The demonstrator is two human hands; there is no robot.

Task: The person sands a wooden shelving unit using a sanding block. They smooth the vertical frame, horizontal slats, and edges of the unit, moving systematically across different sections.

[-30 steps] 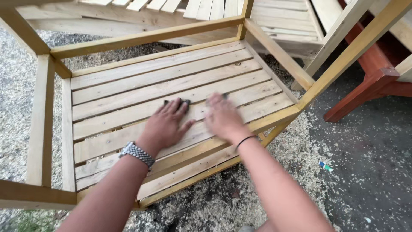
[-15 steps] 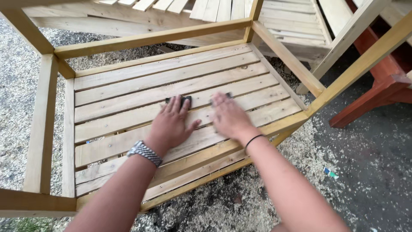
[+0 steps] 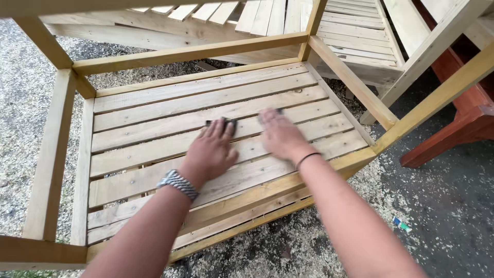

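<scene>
My left hand [image 3: 212, 152] lies flat on a pale wooden slat of a slatted shelf [image 3: 154, 98] inside a wooden frame, pressing a dark sanding pad [image 3: 229, 122] whose edge shows at the fingertips. A metal watch sits on that wrist. My right hand [image 3: 280, 136] lies flat beside it on the same slats, fingers together, with a small dark piece [image 3: 279, 110] just showing at its fingertips. A thin black band circles the right wrist.
The frame's rails [image 3: 190, 51] and a diagonal brace [image 3: 350, 82] surround the shelf. More slatted wooden pieces [image 3: 355, 36] lie behind. A red-brown wooden piece [image 3: 463, 123] stands at right. Sawdust and gravel [image 3: 20, 103] cover the ground, with dark ground [image 3: 453, 206] at right.
Both hands have slid slightly forward along the slats while staying flat. The view has shifted a little, so the frame sits lower and more to the left.
</scene>
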